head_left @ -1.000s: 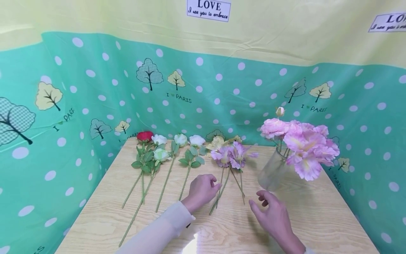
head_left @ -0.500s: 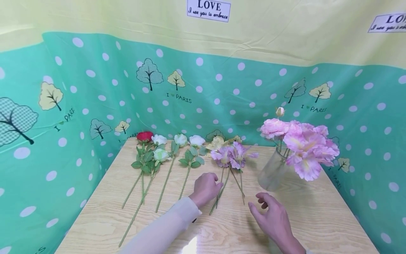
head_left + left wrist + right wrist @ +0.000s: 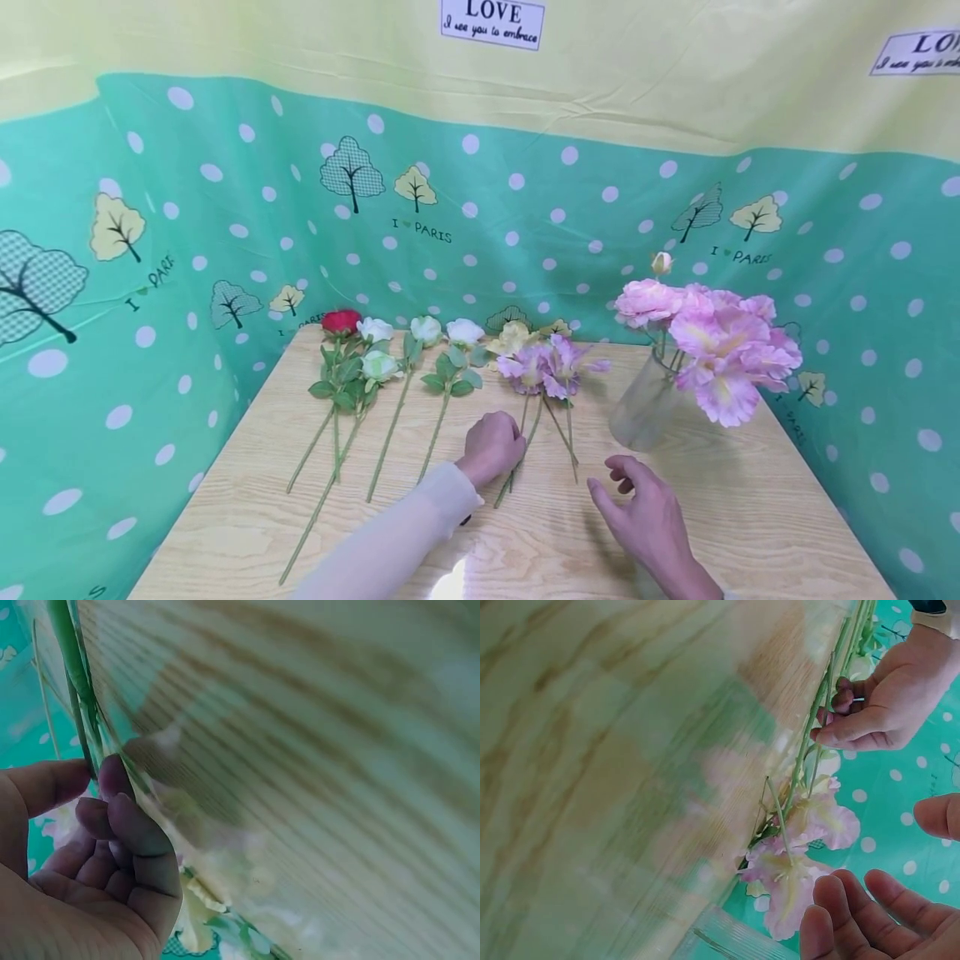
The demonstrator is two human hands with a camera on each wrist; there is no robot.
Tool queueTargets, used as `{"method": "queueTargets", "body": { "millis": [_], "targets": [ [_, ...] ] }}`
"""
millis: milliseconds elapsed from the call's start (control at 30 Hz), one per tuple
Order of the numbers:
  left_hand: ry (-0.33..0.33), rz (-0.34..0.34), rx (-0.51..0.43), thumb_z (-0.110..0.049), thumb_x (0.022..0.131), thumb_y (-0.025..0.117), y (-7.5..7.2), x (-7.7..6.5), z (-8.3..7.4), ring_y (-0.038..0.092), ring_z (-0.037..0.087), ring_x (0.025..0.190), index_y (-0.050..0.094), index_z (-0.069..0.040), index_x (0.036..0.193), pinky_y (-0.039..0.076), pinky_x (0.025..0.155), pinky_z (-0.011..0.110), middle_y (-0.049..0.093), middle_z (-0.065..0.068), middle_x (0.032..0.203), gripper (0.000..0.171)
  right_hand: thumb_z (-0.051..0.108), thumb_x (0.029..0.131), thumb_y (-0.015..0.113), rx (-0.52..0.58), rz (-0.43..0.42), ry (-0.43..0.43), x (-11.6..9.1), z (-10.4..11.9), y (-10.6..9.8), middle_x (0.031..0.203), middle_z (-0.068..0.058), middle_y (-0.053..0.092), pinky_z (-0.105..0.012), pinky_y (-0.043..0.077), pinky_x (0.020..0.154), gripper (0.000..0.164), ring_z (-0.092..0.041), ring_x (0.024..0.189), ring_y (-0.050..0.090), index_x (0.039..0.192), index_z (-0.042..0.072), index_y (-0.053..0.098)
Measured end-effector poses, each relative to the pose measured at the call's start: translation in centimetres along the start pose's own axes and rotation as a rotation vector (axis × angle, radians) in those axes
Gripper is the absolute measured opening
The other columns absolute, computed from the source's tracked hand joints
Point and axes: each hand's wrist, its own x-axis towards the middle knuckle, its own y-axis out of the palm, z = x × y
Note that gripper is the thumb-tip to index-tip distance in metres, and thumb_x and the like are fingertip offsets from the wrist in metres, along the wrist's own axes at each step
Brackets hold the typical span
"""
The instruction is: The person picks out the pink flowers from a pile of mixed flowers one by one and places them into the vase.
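Observation:
My left hand (image 3: 492, 448) is over the middle of the table. Its thumb and index fingertip pinch a thin green stem (image 3: 82, 720) of a light-purple artificial flower (image 3: 527, 367), whose head lies farther back. Other stems run close beside the fingers. My right hand (image 3: 647, 517), fingers loosely bent and holding nothing, hovers right of the purple flowers and in front of the clear vase (image 3: 637, 412). In the right wrist view, its thumb and fingers (image 3: 877, 922) stand well apart. Pink artificial flowers (image 3: 720, 350) and a small bud stand in the vase.
Left of the hands, white roses (image 3: 465, 332), a red rose (image 3: 342, 322) and a pale green rose (image 3: 381, 366) lie in a row with stems toward me. A yellowish flower (image 3: 513, 338) lies behind the purple ones. A polka-dot cloth (image 3: 510, 217) encloses the wooden table (image 3: 525, 550).
My left hand has shifted slightly right toward the purple flowers' stems, and its fingers have closed on a stem. The right hand has barely moved.

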Motion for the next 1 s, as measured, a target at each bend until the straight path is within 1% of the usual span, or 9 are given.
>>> {"method": "queueTargets", "body": {
  "millis": [133, 233, 300, 400, 500, 567, 667, 867, 1000],
  "targets": [
    [0.008, -0.014, -0.026, -0.011, 0.089, 0.066, 0.3, -0.1, 0.2, 0.025, 0.008, 0.038, 0.037, -0.019, 0.043, 0.023, 0.041, 0.026, 0.023, -0.010, 0.039, 0.055, 0.023, 0.082, 0.086, -0.008, -0.001, -0.001, 0.0, -0.2, 0.1, 0.091, -0.002, 0.071, -0.028, 0.048, 0.061, 0.028, -0.015, 0.078, 0.063, 0.105, 0.013, 0.073],
    [-0.001, -0.026, -0.067, -0.009, 0.089, 0.066, 0.3, -0.2, 0.3, 0.024, 0.007, 0.037, 0.037, -0.019, 0.044, 0.023, 0.040, 0.025, 0.024, -0.011, 0.038, 0.055, 0.023, 0.082, 0.085, -0.004, 0.005, 0.004, 0.0, -0.2, 0.1, 0.092, -0.002, 0.071, -0.028, 0.048, 0.061, 0.028, -0.015, 0.078, 0.063, 0.105, 0.013, 0.073],
    [-0.017, -0.027, -0.091, -0.009, 0.090, 0.066, 0.2, -0.3, 0.3, 0.028, 0.007, 0.036, 0.039, -0.019, 0.045, 0.025, 0.039, 0.025, 0.028, -0.011, 0.037, 0.054, 0.023, 0.082, 0.085, -0.002, 0.010, 0.010, 0.0, -0.1, 0.1, 0.092, -0.003, 0.071, -0.028, 0.048, 0.062, 0.028, -0.015, 0.078, 0.062, 0.106, 0.013, 0.073],
    [-0.030, -0.038, -0.116, -0.011, 0.092, 0.066, 0.0, -0.6, 0.3, 0.041, 0.007, 0.039, 0.051, -0.018, 0.050, 0.034, 0.043, 0.027, 0.043, -0.011, 0.041, 0.046, 0.023, 0.082, 0.085, -0.001, 0.012, 0.014, 0.0, -0.1, 0.1, 0.092, -0.003, 0.071, -0.028, 0.048, 0.062, 0.028, -0.015, 0.079, 0.062, 0.106, 0.013, 0.073],
    [-0.040, -0.057, -0.132, -0.014, 0.093, 0.068, -0.4, -0.8, 0.3, 0.054, 0.008, 0.050, 0.068, -0.017, 0.064, 0.046, 0.053, 0.030, 0.061, -0.010, 0.056, 0.030, 0.023, 0.082, 0.086, 0.000, 0.007, 0.010, 0.0, -0.1, 0.1, 0.091, -0.003, 0.071, -0.028, 0.048, 0.062, 0.028, -0.016, 0.078, 0.063, 0.105, 0.013, 0.073],
    [-0.042, -0.067, -0.156, -0.015, 0.094, 0.070, -0.7, -1.0, 0.3, 0.058, 0.008, 0.057, 0.075, -0.016, 0.076, 0.050, 0.059, 0.032, 0.067, -0.009, 0.066, 0.019, 0.023, 0.082, 0.086, 0.001, 0.005, 0.006, 0.0, -0.1, 0.1, 0.091, -0.002, 0.071, -0.028, 0.048, 0.062, 0.028, -0.016, 0.078, 0.063, 0.105, 0.013, 0.073],
    [-0.041, -0.080, -0.191, -0.016, 0.095, 0.071, -1.1, -1.2, 0.4, 0.060, 0.008, 0.060, 0.077, -0.013, 0.085, 0.052, 0.062, 0.034, 0.070, -0.007, 0.072, 0.011, 0.022, 0.082, 0.086, 0.004, 0.007, 0.003, 0.0, 0.0, 0.1, 0.091, -0.003, 0.071, -0.028, 0.048, 0.062, 0.028, -0.016, 0.078, 0.063, 0.105, 0.013, 0.073],
    [-0.012, -0.144, -0.211, -0.016, 0.093, 0.073, -1.5, -1.6, 0.7, 0.059, 0.006, 0.059, 0.077, -0.014, 0.086, 0.051, 0.061, 0.031, 0.068, -0.009, 0.072, 0.008, 0.023, 0.083, 0.085, 0.006, 0.019, 0.008, 0.1, 0.2, 0.0, 0.092, -0.003, 0.072, -0.028, 0.048, 0.063, 0.028, -0.016, 0.079, 0.063, 0.106, 0.012, 0.074],
    [0.006, -0.172, -0.225, -0.015, 0.093, 0.075, -1.9, -1.8, 0.9, 0.059, 0.004, 0.059, 0.078, -0.013, 0.088, 0.051, 0.060, 0.028, 0.068, -0.009, 0.072, 0.006, 0.024, 0.085, 0.084, 0.008, 0.030, 0.012, 0.1, 0.4, -0.1, 0.093, -0.004, 0.071, -0.029, 0.048, 0.063, 0.028, -0.016, 0.080, 0.063, 0.107, 0.012, 0.073]
  ]
}}
